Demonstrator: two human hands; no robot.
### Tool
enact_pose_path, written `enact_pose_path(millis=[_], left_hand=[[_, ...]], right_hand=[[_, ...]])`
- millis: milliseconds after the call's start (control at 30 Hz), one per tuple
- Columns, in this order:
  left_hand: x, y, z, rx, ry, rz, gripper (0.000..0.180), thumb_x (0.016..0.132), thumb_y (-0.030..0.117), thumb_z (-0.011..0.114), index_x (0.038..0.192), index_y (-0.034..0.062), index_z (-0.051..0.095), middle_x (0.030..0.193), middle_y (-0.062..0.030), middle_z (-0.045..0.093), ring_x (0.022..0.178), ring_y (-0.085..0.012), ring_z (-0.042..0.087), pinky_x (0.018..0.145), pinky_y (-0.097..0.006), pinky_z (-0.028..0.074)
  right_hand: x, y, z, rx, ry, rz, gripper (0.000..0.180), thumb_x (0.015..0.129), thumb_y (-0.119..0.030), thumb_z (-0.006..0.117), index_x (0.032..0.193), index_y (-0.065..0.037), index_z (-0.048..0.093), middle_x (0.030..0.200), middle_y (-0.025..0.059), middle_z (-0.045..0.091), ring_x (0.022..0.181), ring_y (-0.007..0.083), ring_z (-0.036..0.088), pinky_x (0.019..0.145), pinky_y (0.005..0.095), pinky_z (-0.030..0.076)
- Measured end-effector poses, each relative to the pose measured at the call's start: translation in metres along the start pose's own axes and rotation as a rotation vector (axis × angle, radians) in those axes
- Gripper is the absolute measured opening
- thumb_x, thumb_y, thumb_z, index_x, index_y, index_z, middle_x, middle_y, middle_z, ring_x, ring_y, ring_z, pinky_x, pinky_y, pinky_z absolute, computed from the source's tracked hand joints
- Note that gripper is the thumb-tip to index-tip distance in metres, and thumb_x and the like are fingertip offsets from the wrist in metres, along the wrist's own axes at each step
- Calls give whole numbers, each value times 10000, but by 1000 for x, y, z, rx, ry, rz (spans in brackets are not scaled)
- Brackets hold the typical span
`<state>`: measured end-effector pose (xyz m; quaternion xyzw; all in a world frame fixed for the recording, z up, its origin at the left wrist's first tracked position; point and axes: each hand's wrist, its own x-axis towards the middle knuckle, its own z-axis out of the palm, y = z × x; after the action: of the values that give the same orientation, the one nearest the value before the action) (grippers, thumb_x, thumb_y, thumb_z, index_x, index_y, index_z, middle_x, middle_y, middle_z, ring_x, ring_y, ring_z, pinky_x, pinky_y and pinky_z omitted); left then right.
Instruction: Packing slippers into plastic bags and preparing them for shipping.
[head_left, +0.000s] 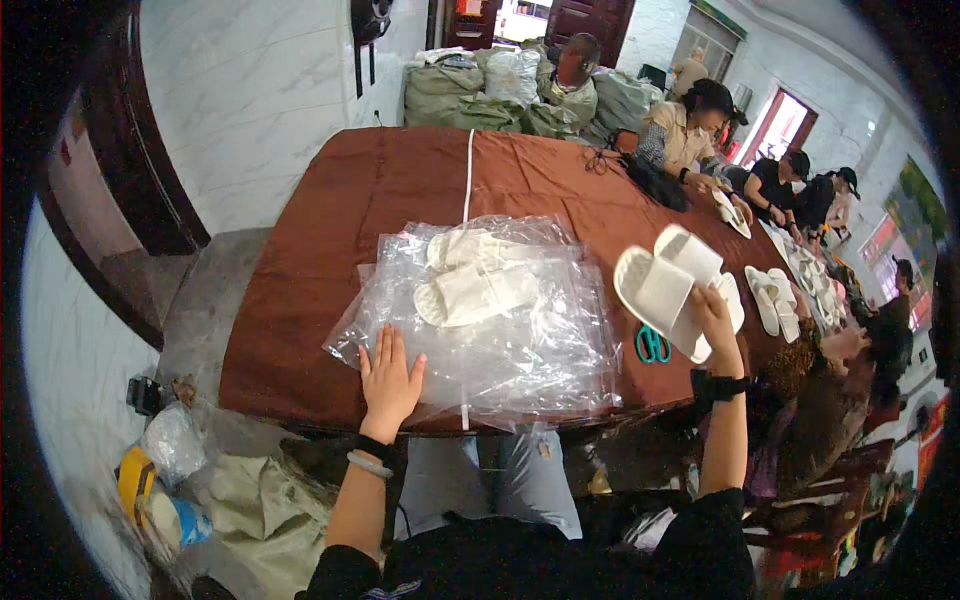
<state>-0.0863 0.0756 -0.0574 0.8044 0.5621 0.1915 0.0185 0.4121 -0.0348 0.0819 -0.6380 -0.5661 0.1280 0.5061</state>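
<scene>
My right hand (714, 318) grips a pair of white open-toe slippers (655, 292), raised over the right side of the table. A stack of clear plastic bags (500, 365) lies in front of me. Another pair of white slippers (485, 292) rests on that stack; whether a bag covers it I cannot tell. At the stack's near left edge, my left hand (391, 378) lies flat, fingers stretched out, pressing on the plastic and the cloth. Teal-handled scissors (653, 344) lie just below the held slippers, their blades mostly hidden.
A brown cloth (330, 210) with a white stripe covers the table. More white slippers (772, 300) lie at its right edge. Several people work along the right, one (685, 135) handling a slipper at the far corner. Stuffed sacks (450, 95) stand behind; a crumpled sack (265, 515) lies at lower left.
</scene>
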Motion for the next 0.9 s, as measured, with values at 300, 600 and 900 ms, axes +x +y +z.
enact_pose_path(millis=[300,600,900], left_hand=[[0,18,-23,-43,-26,100,478,889,328,560,1281,59,511,1383,-147,463,1331,-304,354,1085,-541,185],[9,-7,-23,-384,161,102,315,879,127,572,1164,-7,567,1246,-190,554,1170,-363,495,990,-436,384],[8,100,-66,-559,-49,325,366,839,135,638,1179,16,572,1144,-168,597,1092,-346,533,954,-420,407]], right_hand=[[-52,-109,170,-24,-267,-298,273,928,-144,490,1157,-51,605,805,133,509,838,274,493,729,376,413],[-90,-75,221,-115,-296,-344,333,811,-99,624,1144,-108,632,1198,195,558,1052,377,560,884,418,467],[-71,74,75,-505,148,-55,407,830,-129,633,1212,-17,550,1236,240,532,1153,386,501,969,435,420]])
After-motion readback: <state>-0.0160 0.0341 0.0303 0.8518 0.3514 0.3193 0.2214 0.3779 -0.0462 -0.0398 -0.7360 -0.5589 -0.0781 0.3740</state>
